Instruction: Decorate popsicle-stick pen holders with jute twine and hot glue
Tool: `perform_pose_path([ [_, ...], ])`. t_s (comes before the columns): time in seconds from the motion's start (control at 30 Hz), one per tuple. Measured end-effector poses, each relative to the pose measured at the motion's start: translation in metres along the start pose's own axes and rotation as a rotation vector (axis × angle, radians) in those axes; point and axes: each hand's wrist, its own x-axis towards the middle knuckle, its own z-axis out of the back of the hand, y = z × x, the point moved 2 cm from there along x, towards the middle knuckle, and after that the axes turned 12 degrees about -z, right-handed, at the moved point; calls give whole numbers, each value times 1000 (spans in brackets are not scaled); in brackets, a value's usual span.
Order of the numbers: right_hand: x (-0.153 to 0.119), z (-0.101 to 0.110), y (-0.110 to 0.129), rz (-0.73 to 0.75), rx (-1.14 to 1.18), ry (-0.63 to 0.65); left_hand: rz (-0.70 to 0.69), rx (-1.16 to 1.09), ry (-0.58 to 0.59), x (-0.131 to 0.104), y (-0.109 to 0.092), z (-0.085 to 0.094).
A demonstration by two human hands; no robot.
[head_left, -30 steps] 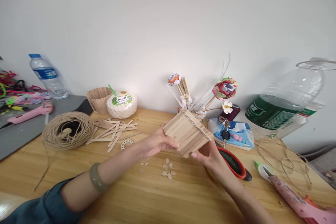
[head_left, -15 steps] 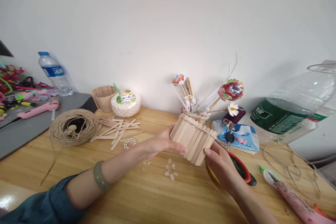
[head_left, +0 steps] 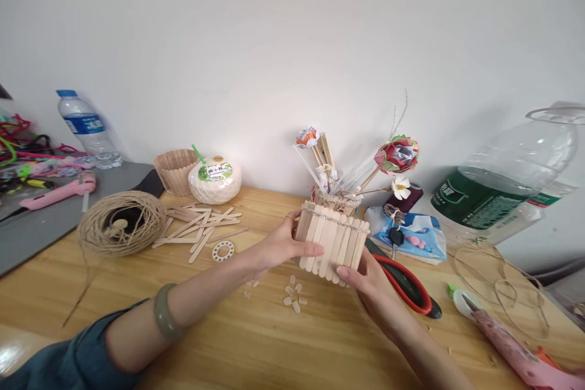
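Observation:
Between my two hands is a small box made of popsicle sticks (head_left: 329,242), held slightly tilted above the table, with a silvery cord along its upper edge. My left hand (head_left: 292,244) grips its left side, thumb across the front. At the lower right, my right hand (head_left: 365,277) clasps it with the thumb on the front; its other fingers are hidden behind. Just below lie small cut stick ends (head_left: 294,297), several set out like a flower. Behind the box stand paper flowers (head_left: 397,155) and thin sticks in a holder that is partly hidden.
To the left are a twine roll (head_left: 121,223), loose popsicle sticks (head_left: 205,226), a coconut (head_left: 214,180), a brown stick cup (head_left: 174,170) and a water bottle (head_left: 89,128). Red-handled pliers (head_left: 406,283), a tissue pack (head_left: 423,237), a large bottle (head_left: 498,183) and a pink glue gun (head_left: 507,341) lie right.
The stick box has turned so that its front sits more level, and my right thumb has shifted left along its lower edge. The whole view has shifted slightly.

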Motion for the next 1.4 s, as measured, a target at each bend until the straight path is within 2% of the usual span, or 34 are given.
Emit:
perform_pose_path([
  [0.2,-2,-2,2,4,32,56,-27,-28,-5,-3,-7,-5],
  [0.37,0,-1,0,6,28,28,-26,-32,-11,0,-4,-3],
  [0.53,3,2,-5,1,17,-4,-34,-42,57,2,-1,-4],
  [0.8,3,8,-11,11,-184,-26,-108,45,103,0,8,-9],
  [0.93,9,13,-17,22,-287,-90,-100,203,157,-4,5,-4],
  [1.03,14,13,-23,70,-387,-140,-51,385,110,-24,-4,9],
  [1.1,18,10,-28,112,-444,-160,-36,517,50,-49,-13,21],
  [1.2,23,3,-35,157,-477,-213,-42,715,23,-95,-28,43],
  [1.3,29,-3,-41,181,-479,-262,35,950,-106,-140,-38,82],
  [1.4,34,-5,-44,201,-474,-289,133,1212,-333,-185,-42,134],
])
